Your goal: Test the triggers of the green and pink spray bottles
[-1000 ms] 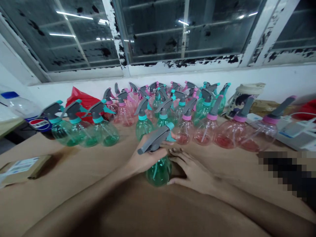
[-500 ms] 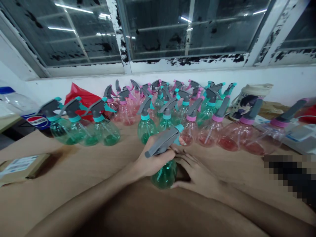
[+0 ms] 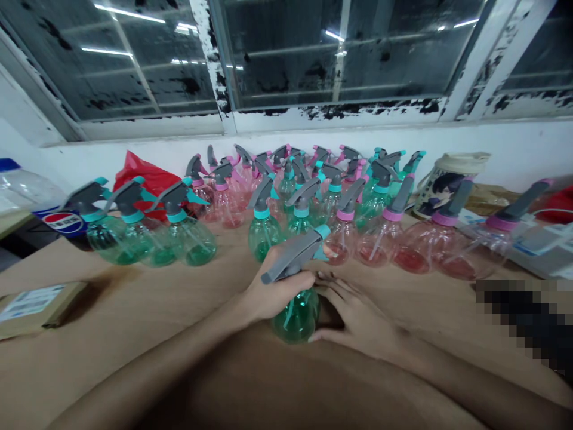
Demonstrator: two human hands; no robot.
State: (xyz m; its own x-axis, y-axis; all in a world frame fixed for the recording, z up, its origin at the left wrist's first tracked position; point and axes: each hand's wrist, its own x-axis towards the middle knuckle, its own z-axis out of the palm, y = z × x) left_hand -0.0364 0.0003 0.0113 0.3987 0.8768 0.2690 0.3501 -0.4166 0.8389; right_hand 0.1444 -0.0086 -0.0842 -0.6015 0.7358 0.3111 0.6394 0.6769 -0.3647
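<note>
A green spray bottle [image 3: 295, 322] with a grey and teal spray head stands on the table in front of me. My left hand [image 3: 271, 292] is wrapped around its neck just below the head, thumb across the near side. One fingertip shows beside the teal trigger. Resting low at the bottle's right side, my right hand [image 3: 360, 313] has its fingers stretched out and apart from the thumb. Its thumb tip meets the bottle near the base, and the index finger lies close to the body; a dark gap separates palm and bottle. The bottle's neck is hidden.
Several green spray bottles [image 3: 192, 245] stand at the left. Pink ones [image 3: 376, 248] line the right, with more crowded behind against the wall. A cardboard parcel [image 3: 40, 307] lies left. A Pepsi bottle [image 3: 62, 221], red bag [image 3: 143, 179] and printed cup [image 3: 436, 185] are farther back.
The view has shifted very slightly. Both hands keep the same hold and position about the green spray bottle.
</note>
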